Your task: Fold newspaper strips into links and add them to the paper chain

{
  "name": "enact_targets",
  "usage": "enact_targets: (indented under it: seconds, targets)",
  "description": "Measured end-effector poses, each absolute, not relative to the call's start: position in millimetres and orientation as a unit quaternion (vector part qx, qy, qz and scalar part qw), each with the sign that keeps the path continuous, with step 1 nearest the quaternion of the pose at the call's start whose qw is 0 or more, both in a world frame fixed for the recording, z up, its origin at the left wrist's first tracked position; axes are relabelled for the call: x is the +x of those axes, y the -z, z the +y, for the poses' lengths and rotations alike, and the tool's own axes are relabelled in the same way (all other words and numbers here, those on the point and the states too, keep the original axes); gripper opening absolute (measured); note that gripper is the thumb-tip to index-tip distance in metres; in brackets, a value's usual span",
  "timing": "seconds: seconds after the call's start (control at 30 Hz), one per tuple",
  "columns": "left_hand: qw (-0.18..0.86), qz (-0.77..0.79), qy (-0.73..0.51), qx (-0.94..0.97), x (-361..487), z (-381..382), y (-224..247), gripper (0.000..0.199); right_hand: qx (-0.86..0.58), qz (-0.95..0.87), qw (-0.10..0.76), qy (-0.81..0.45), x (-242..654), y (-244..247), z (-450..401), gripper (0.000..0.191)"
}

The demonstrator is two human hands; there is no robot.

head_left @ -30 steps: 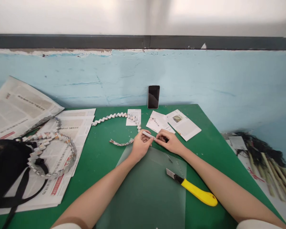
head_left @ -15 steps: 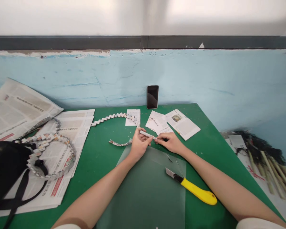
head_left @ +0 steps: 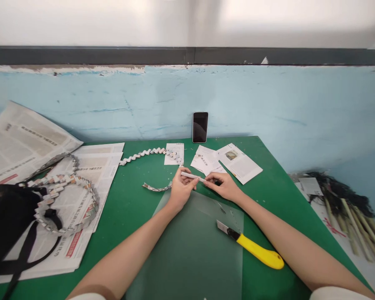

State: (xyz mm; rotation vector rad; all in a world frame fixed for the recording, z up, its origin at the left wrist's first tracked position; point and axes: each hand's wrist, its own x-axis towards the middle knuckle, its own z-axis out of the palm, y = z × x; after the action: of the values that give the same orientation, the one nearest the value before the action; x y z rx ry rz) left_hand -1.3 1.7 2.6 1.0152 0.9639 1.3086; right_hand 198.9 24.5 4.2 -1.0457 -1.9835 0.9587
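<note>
My left hand [head_left: 181,189] and right hand [head_left: 224,186] are both mostly closed, pinching the folded paper strip [head_left: 190,175] above the green table [head_left: 118,216], probably so it stays taut and flat between my fingers.

The single head view looks forward and down from above the near side of the green table [head_left: 112,233], facing the light-blue wall [head_left: 118,100]

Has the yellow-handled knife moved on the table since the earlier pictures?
No. The yellow-handled knife lies as before across the right edge of the clear sheet, its blade over the sheet.
</note>
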Motion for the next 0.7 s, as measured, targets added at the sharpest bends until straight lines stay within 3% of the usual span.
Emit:
enact_targets:
  seconds: [0.43,0.7]
  targets:
    - [0.587,0.418,-0.531,0.445,-1.6,1.9,1.6,0.047,-0.402,-0.752,0.348,-0.389,200.3,-3.6,23.1,0.032]
    - [0.599,0.431,-0.465,0.489,-0.9,-0.5,-4.3,0.035,-0.396,-0.764,0.344,-0.376,199.0,-9.3,20.9,0.033]
